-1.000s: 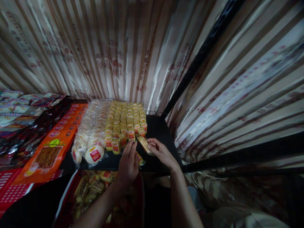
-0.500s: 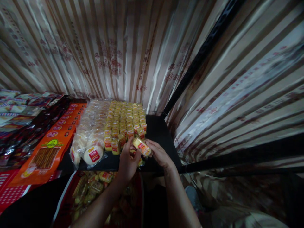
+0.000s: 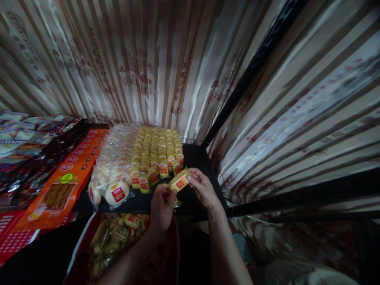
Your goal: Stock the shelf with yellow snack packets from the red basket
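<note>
Between my two hands is a small yellow wrapped snack cake (image 3: 179, 182) with a red and white label facing up. My left hand (image 3: 162, 204) pinches its left end, and the fingers of my right hand (image 3: 203, 188) close on its right end. Just beyond, rows of the same yellow snack cakes (image 3: 157, 152) stand on the black shelf (image 3: 202, 166). Part of another yellow wrapper (image 3: 177, 204) shows beneath my hands at the shelf's front edge. Below my forearms a red-sided box (image 3: 175, 241) holds many loose yellow packs (image 3: 114, 237).
Left of the cakes lie rows of round white packaged breads (image 3: 117, 192), then orange snack-stick packets (image 3: 59, 194) and dark red packets (image 3: 44, 170). A red basket (image 3: 12, 237) sits lower left. A black metal post (image 3: 237, 95) and striped curtains (image 3: 166, 67) close in the back and right.
The held snack cake has turned, its right end now raised instead of lowered. My right hand has moved slightly up, and my left hand has shifted a little down.
</note>
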Available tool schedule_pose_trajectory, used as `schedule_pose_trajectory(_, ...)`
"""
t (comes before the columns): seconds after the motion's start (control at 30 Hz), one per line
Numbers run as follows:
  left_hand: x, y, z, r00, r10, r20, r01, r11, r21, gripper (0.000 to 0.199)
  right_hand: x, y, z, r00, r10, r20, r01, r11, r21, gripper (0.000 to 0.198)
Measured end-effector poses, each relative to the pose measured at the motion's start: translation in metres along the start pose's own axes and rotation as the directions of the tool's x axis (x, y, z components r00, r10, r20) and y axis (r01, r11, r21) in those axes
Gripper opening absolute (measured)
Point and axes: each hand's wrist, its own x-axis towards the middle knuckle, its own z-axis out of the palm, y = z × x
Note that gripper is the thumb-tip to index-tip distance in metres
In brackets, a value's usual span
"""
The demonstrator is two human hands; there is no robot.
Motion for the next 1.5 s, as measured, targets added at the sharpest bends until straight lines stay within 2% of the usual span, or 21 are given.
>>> schedule_pose_trajectory(0.07, -0.005, -0.003, -0.007, 0.975, 0.222, -0.019, -0.212, 0.95, 0.229, 0.017, 0.002, -0.001, -0.001, 0.995, -0.066, -0.075, 0.065, 0.998, -0.018, 0.032)
schedule_pose_trajectory(0.13, -0.009, -0.007, -0.014, 0.905, 0.422, 0.056, -0.405, 0.812, 0.421, 0.019, 0.004, -0.001, -0.002, 0.984, -0.125, -0.125, 0.115, 0.99, -0.081, 0.033)
schedule_pose_trajectory(0.17, -0.01, -0.009, -0.016, 0.869, 0.479, 0.123, -0.474, 0.733, 0.487, 0.021, 0.004, -0.001, -0.003, 0.98, -0.144, -0.134, 0.128, 0.984, -0.125, 0.034)
schedule_pose_trajectory(0.27, -0.01, -0.016, -0.02, 0.794, 0.512, 0.329, -0.597, 0.548, 0.586, 0.029, 0.005, 0.002, -0.003, 0.979, -0.174, -0.11, 0.139, 0.954, -0.266, 0.039)
schedule_pose_trajectory(0.37, -0.007, -0.021, -0.02, 0.747, 0.481, 0.459, -0.661, 0.458, 0.595, 0.045, 0.007, 0.008, -0.003, 0.981, -0.185, -0.058, 0.153, 0.923, -0.354, 0.041)
schedule_pose_trajectory(0.47, -0.006, -0.021, -0.022, 0.738, 0.448, 0.504, -0.672, 0.432, 0.601, 0.048, 0.01, 0.014, -0.003, 0.982, -0.189, -0.028, 0.162, 0.9, -0.405, 0.041)
schedule_pose_trajectory(0.57, -0.011, -0.021, -0.027, 0.74, 0.447, 0.502, -0.669, 0.409, 0.621, 0.039, 0.013, 0.018, 0.0, 0.976, -0.217, -0.017, 0.188, 0.88, -0.436, 0.04)
schedule_pose_trajectory(0.67, -0.018, -0.024, -0.035, 0.724, 0.481, 0.495, -0.681, 0.383, 0.624, 0.03, 0.014, 0.02, 0.009, 0.969, -0.248, 0.001, 0.217, 0.848, -0.482, 0.041)
schedule_pose_trajectory(0.93, -0.021, -0.037, -0.053, 0.645, 0.593, 0.482, -0.74, 0.327, 0.588, 0.032, 0.015, 0.02, 0.045, 0.937, -0.335, 0.096, 0.307, 0.662, -0.684, 0.031)
schedule_pose_trajectory(1.13, -0.021, -0.04, -0.055, 0.65, 0.572, 0.499, -0.745, 0.35, 0.568, 0.036, 0.019, 0.021, 0.059, 0.9, -0.422, 0.11, 0.364, 0.588, -0.723, 0.026)
schedule_pose_trajectory(1.37, -0.02, -0.04, -0.057, 0.651, 0.523, 0.55, -0.75, 0.331, 0.573, 0.039, 0.023, 0.021, 0.06, 0.851, -0.507, 0.135, 0.431, 0.527, -0.733, 0.023)
schedule_pose_trajectory(1.5, -0.019, -0.043, -0.055, 0.646, 0.539, 0.541, -0.752, 0.328, 0.571, 0.037, 0.023, 0.023, 0.06, 0.833, -0.545, 0.091, 0.408, 0.495, -0.767, 0.033)
